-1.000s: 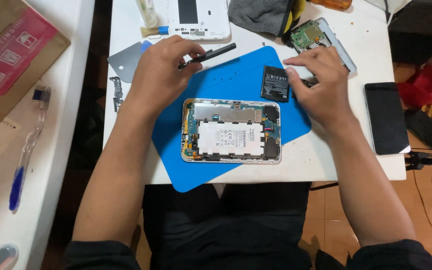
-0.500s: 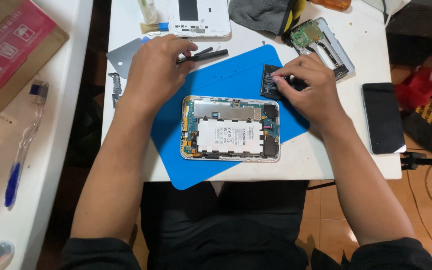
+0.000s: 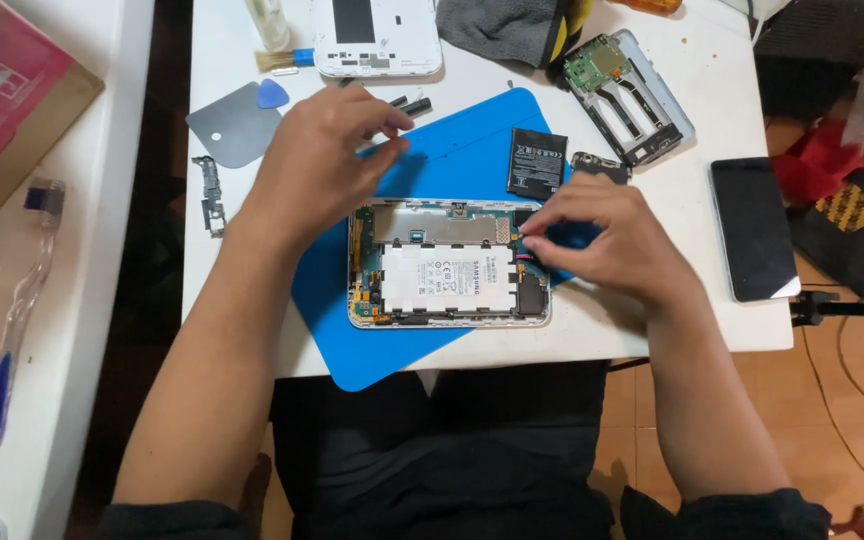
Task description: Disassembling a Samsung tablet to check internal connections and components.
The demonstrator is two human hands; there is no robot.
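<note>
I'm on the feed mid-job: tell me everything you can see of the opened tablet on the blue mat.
The opened tablet lies flat, back cover off, long side toward the person, on the blue mat. A light frame rims it; inside sit a large white battery, a metal shield plate above it, and green board strips at the sides. The right hand rests its fingertips on the upper right corner. The left hand hovers past its upper left.

Red-labelled cardboard box (image 3: 7, 110) far left; dark screen (image 3: 752, 228) right.

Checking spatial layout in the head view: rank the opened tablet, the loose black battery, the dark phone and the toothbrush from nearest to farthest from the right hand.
1. Opened tablet: under the right hand fingertips.
2. Loose black battery: just above it.
3. Dark phone: at the table's right edge.
4. Toothbrush: far left.
</note>
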